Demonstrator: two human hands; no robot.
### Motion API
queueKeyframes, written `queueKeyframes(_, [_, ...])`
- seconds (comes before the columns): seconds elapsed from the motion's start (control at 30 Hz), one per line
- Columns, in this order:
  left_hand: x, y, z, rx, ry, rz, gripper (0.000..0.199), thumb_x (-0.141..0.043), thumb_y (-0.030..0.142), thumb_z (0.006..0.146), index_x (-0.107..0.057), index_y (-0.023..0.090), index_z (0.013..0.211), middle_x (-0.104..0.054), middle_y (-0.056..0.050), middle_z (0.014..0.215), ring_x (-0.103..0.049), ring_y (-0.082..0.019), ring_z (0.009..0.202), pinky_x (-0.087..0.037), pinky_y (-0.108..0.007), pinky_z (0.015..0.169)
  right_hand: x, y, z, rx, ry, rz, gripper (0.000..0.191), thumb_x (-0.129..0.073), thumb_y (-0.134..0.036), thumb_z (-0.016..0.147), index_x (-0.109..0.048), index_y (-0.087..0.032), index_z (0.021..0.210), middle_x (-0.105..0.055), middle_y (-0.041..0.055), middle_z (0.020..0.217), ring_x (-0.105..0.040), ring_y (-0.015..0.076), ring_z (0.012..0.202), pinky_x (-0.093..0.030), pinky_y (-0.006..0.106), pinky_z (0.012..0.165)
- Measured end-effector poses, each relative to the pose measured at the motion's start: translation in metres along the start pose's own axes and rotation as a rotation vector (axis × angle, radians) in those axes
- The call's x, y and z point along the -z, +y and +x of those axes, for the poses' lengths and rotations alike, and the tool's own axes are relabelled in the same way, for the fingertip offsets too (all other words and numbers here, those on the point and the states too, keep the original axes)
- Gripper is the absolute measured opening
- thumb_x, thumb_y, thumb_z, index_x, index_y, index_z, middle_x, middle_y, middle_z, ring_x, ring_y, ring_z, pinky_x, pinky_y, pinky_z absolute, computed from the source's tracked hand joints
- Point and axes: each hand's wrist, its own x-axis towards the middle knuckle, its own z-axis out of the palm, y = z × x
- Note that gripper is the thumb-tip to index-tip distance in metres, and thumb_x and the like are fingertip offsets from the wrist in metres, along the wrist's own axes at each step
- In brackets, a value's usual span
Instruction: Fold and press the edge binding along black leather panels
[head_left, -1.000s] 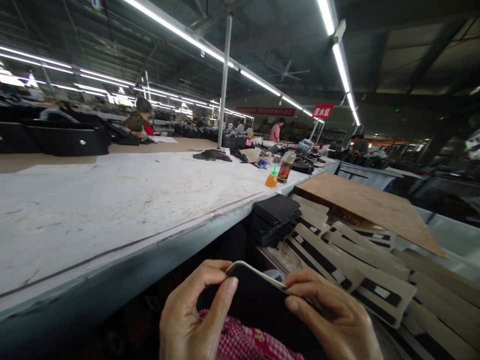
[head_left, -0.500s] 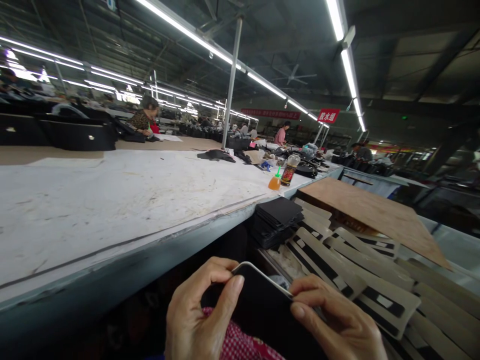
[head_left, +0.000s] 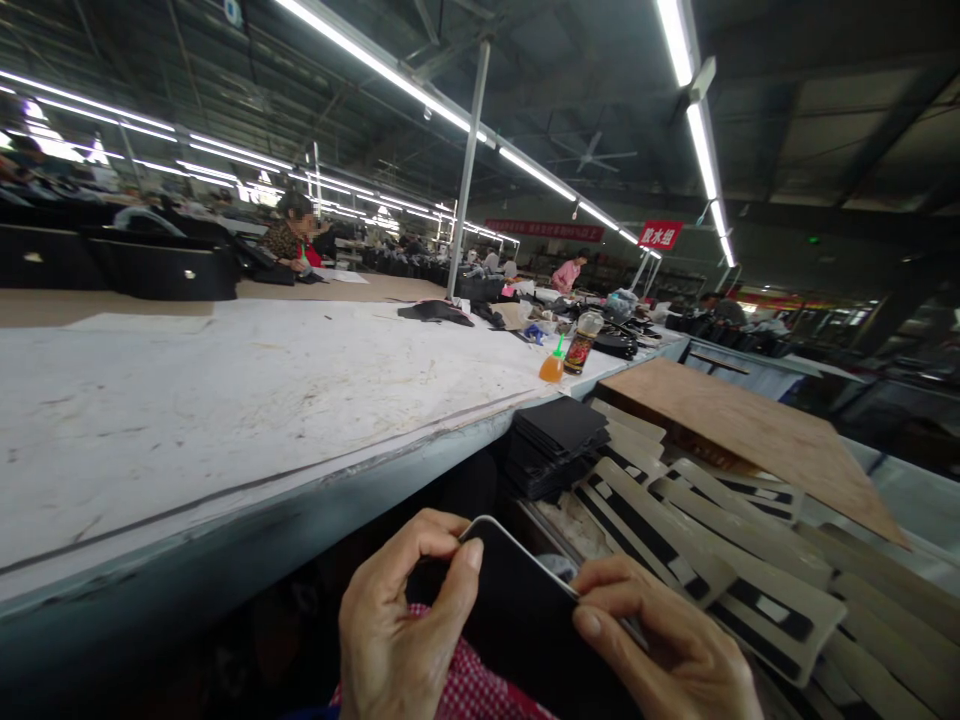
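Observation:
A black panel (head_left: pixel 525 620) with a pale rim along its upper edge is held low in front of me, over red checked cloth. My left hand (head_left: pixel 409 610) pinches its rounded upper left corner between thumb and fingers. Farther right along the same rim, my right hand (head_left: pixel 656 635) grips the edge, thumb on the black face and fingers behind. The panel's lower part runs out of the frame. Beyond my right hand lie beige curved pieces with black strips (head_left: pixel 772 610).
A white-covered table (head_left: pixel 225 400) spans the left and centre. On it stand an orange glue bottle (head_left: pixel 551 368) and a dark-labelled bottle (head_left: pixel 581 345). Stacked black sheets (head_left: pixel 559 430) sit beside its edge, near a brown board (head_left: pixel 750 430). People work farther back.
Both hands have shifted slightly against the panel's rim, my right hand a little to the left. The distant person in pink has bent forward. The camera view has moved slightly.

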Motion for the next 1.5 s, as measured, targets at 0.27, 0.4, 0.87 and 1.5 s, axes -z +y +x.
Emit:
queueKeyframes(0.27, [0.009,0.006,0.004,0.118,0.024,0.085,0.007,-0.075,0.025,0.078,-0.072,0.028,0.084,-0.069,0.01,0.076,-0.065,-0.005,0.074,-0.049,-0.009,0.078,0.006,-0.002,0.007,0.044,-0.059,-0.041,0.018,-0.079,-0.027,0.082,-0.076,-0.026,0.064,-0.075,0.0005,0.077,-0.07,0.0175,0.071,-0.056,0.024,0.071])
queueKeyframes(0.4, [0.025,0.001,0.016,0.041,-0.246,0.208,0.022,-0.074,0.029,0.085,-0.079,0.033,0.106,-0.076,0.007,0.087,-0.072,-0.008,0.085,-0.051,-0.01,0.085,0.012,-0.004,0.011,0.062,-0.126,-0.087,0.019,-0.075,-0.022,0.085,-0.075,-0.024,0.067,-0.075,0.0003,0.08,-0.071,0.0154,0.072,-0.056,0.023,0.071])
queueKeyframes(0.87, [0.043,-0.01,0.015,0.013,-0.32,0.128,0.01,-0.075,0.028,0.088,-0.077,0.032,0.097,-0.073,0.006,0.093,-0.072,-0.007,0.085,-0.054,-0.005,0.08,0.014,-0.01,0.025,0.22,-0.199,-0.099,0.02,-0.072,-0.011,0.086,-0.07,-0.019,0.067,-0.074,-0.0013,0.079,-0.071,0.0098,0.072,-0.054,0.019,0.07])
queueKeyframes(1.5, [0.036,0.0,0.028,-0.379,-0.567,0.489,0.033,-0.052,0.012,0.097,-0.068,0.032,0.117,-0.071,0.004,0.099,-0.073,-0.009,0.079,-0.055,-0.012,0.068,0.013,-0.02,0.029,0.426,-0.23,-0.225,0.022,-0.069,-0.008,0.091,-0.066,-0.018,0.072,-0.073,0.0013,0.08,-0.068,0.014,0.076,-0.053,0.026,0.069])
